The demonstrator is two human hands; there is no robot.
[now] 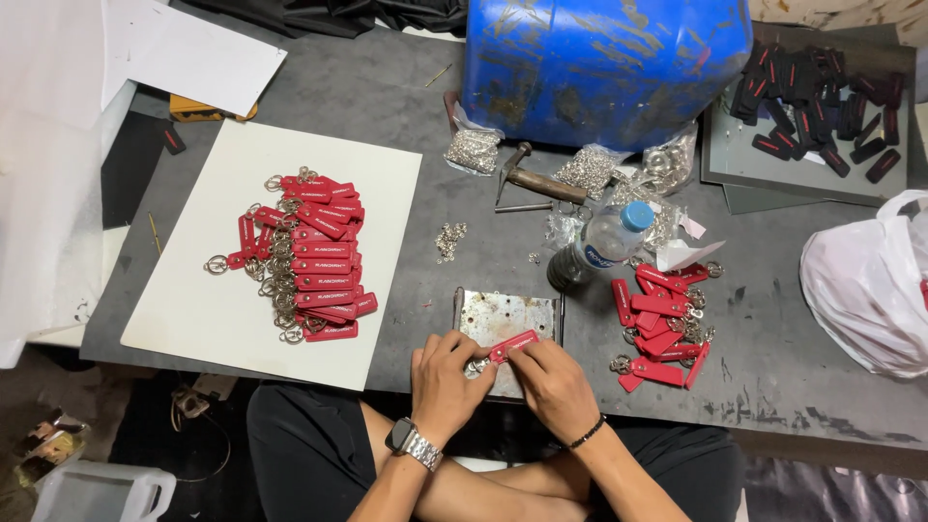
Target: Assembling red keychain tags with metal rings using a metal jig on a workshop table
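A red key tag [512,345], its long axis tilted up to the right, was pinched over the metal plate [507,319] between both hands' fingers, left hand [447,379] at its ringed end, right hand [553,385] alongside.

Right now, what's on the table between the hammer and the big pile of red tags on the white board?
In the head view, a small heap of metal rings lies between the hammer and the pile of red tags.
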